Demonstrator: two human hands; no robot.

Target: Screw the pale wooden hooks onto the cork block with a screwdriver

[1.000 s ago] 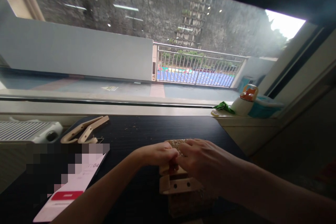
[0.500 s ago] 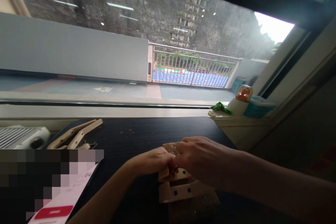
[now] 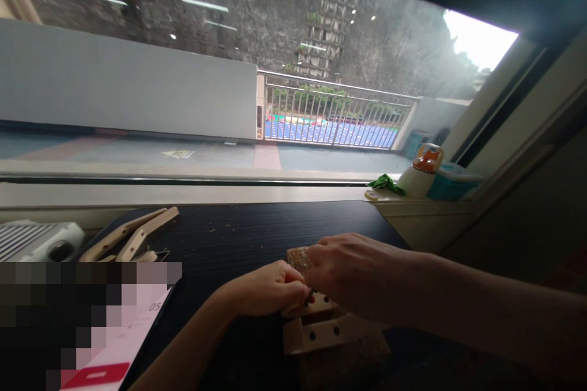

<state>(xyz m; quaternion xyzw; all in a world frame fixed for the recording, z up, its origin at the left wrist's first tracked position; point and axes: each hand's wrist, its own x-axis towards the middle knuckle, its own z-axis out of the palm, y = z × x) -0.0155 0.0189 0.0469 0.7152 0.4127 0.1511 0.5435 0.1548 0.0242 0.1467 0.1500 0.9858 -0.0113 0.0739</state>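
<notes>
My left hand [image 3: 270,286] is closed in a pinch, its fingertips at a hole of a pale wooden piece [image 3: 323,304]; something small and dark shows there, too little to name. My right hand [image 3: 351,266] bends closed just beside it, its fingertips close to the left ones, and what it grips is hidden. A second wooden piece [image 3: 298,337] with two dark holes lies nearer to me. Beneath and behind the wooden pieces is brown, shiny, wrapped-looking material [image 3: 297,258].
Several shaped wooden pieces [image 3: 137,241] lie at the black table's [image 3: 247,229] left. Beside them stand a white device with a striped grille [image 3: 50,238] and a lit screen [image 3: 132,330]. A green cloth [image 3: 386,184], a white-and-orange container [image 3: 417,178] and a teal box [image 3: 454,183] sit on the sill.
Both hands stay together at the wooden piece, with the left fingertips shifted slightly. The whole view has moved a little, and the screen's digits have gone from 04 to 05.
</notes>
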